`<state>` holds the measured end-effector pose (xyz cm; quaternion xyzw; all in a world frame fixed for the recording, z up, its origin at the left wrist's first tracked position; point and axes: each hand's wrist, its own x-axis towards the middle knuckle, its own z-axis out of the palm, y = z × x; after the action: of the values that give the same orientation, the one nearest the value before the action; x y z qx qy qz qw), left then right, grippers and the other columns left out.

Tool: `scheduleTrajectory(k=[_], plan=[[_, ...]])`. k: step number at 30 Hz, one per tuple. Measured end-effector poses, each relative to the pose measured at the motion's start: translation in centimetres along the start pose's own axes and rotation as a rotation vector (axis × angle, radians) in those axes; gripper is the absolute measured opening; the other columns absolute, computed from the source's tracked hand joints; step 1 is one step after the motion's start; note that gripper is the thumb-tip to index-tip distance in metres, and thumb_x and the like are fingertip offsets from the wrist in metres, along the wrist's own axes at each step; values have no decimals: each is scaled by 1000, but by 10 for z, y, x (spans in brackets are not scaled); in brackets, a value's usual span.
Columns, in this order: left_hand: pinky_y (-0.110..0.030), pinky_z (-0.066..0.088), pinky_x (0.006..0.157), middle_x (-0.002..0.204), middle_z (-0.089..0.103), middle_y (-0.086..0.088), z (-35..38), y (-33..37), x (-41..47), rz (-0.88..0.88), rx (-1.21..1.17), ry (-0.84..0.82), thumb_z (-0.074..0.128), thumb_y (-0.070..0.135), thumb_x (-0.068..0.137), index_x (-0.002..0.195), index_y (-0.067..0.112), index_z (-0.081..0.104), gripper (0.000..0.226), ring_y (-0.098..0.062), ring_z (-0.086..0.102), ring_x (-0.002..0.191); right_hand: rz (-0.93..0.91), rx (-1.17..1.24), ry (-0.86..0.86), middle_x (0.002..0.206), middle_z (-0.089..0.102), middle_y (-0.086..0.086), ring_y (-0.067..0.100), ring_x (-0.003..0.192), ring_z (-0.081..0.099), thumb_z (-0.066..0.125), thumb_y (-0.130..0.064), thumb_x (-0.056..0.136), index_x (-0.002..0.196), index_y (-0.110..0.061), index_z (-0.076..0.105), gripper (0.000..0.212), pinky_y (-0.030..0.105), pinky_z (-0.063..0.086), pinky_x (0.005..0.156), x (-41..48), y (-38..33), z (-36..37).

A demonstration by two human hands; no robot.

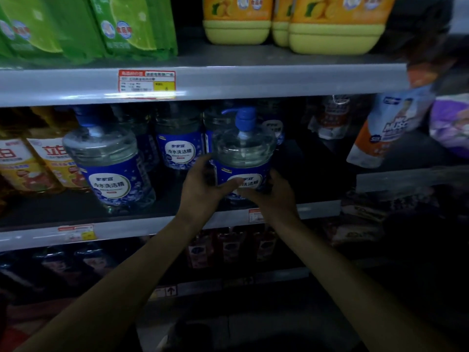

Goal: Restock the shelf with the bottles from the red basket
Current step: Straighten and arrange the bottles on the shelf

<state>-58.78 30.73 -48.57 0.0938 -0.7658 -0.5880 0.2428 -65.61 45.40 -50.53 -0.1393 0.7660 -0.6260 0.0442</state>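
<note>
Top shelf, left end: green flat refill pouches [76,26]; further right, orange-yellow plastic jugs w/ pale yellow bases [286,24]. Grey metal shelf front edge [228,81] carries a red-and-yellow price tag [146,84].

Middle shelf [63,212], left end: amber bottles w/ yellow-white labels [43,163]. Next, near front edge, a clear round pump bottle w/ blue label and blue pump [111,163] stands upright. More of the same bottles [177,146] sit behind, toward the back.

Centre-right of that shelf, near front edge: another clear round bottle w/ blue label and blue pump top [243,153], upright, held between both hands. Left hand [203,185] wraps its left side, thumb across the label. Right hand [275,196] grips the lower right side. Can't tell if the base touches the shelf.

Far right: orange-white-blue pouches [388,128], blurred.
</note>
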Motion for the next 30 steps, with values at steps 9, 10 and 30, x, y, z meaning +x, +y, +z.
scheduleTrajectory(k=[9, 10, 30], plan=[[-40, 59, 98, 132, 68, 0, 68, 3, 14, 11, -63, -72, 83, 21, 85, 135, 23, 56, 57, -15, 66, 120, -39, -15, 118, 130, 68, -3, 11, 116, 65, 90, -25, 75, 142, -20, 55, 76, 38, 55, 99, 12, 19, -58], [-39, 58, 98, 131, 68, 2, 75, 2, 16, 25, -65, -72, 81, 17, 87, 131, 28, 57, 52, -13, 66, 119, -52, -15, 129, 130, 68, -4, 11, 116, 65, 89, -25, 76, 142, -20, 55, 74, 40, 55, 100, 13, 21, -62], [-30, 55, 81, 102, 67, 17, 104, 16, -5, -383, -338, -147, 66, 10, 97, 114, 37, 57, 33, -9, 65, 99, 272, 234, 91, 109, 74, -3, 23, 101, 71, 69, 5, 83, 120, -29, 69, 50, 44, 61, 87, 11, 16, -89]])
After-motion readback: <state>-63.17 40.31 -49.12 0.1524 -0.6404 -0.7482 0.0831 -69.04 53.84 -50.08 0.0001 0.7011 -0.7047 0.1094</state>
